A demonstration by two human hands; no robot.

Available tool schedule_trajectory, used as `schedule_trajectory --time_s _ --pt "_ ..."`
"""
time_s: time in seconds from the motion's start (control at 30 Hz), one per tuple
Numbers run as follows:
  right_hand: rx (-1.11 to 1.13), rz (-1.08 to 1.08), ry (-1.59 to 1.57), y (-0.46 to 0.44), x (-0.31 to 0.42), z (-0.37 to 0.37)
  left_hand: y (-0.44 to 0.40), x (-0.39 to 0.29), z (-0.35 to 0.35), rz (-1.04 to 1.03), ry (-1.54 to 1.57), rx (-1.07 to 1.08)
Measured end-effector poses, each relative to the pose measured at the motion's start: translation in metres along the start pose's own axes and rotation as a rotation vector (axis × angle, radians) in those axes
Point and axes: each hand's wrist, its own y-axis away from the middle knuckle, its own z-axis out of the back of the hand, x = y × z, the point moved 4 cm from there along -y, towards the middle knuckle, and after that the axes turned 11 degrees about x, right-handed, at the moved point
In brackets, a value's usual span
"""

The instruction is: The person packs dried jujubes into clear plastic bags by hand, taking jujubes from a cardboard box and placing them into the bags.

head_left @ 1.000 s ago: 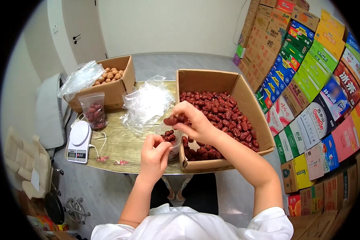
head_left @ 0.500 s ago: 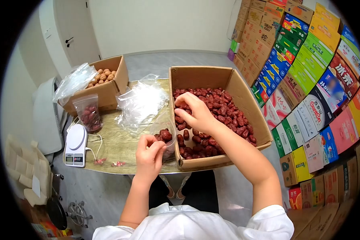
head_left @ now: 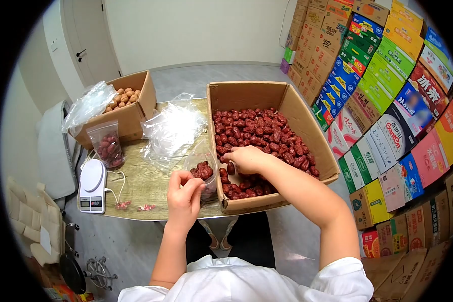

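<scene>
My left hand (head_left: 184, 194) is closed in a pinch on the rim of a clear plastic bag (head_left: 210, 192). Wrinkled red dates (head_left: 202, 171) lie inside that bag, which stands against the side of a large cardboard box (head_left: 251, 204). In the box is a broad heap of red dates (head_left: 274, 133). My right hand (head_left: 246, 159) reaches down into the heap near the box's left wall, fingers curled against the dates. Its fingertips are partly hidden, so what they hold does not show.
Loose clear bags (head_left: 176, 126) lie mid-table. To the left stand a filled date bag (head_left: 108, 146), a white scale (head_left: 92, 183) with a cable, and a box of walnuts (head_left: 141, 100). Stacked cartons (head_left: 362, 116) line the right side; an office chair (head_left: 35, 216) stands left.
My right hand has dropped from above the box down onto the dates, its fingers now among them. My left hand keeps its pinch on the bag. The view has shifted slightly.
</scene>
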Motion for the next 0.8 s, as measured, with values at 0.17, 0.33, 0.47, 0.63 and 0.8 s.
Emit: schedule_trajectory --time_s 0.17,0.33,0.47,0.63,0.8 --pt "0.082 -0.037 0.143 -0.005 -0.001 -0.013 0.000 0.000 0.000 0.009 0.014 0.003" --pt "0.134 0.001 0.135 -0.005 0.006 -0.014 0.001 0.003 0.000 0.010 0.010 0.005" --pt "0.137 0.052 0.132 -0.005 0.008 -0.017 0.001 0.004 -0.001 0.011 0.017 0.004" --pt "0.131 0.055 0.116 -0.005 0.008 -0.017 0.002 0.006 -0.001 0.012 0.018 0.002" --pt "0.178 0.040 0.107 0.001 0.013 -0.010 0.002 0.006 0.000 0.013 0.024 0.000"
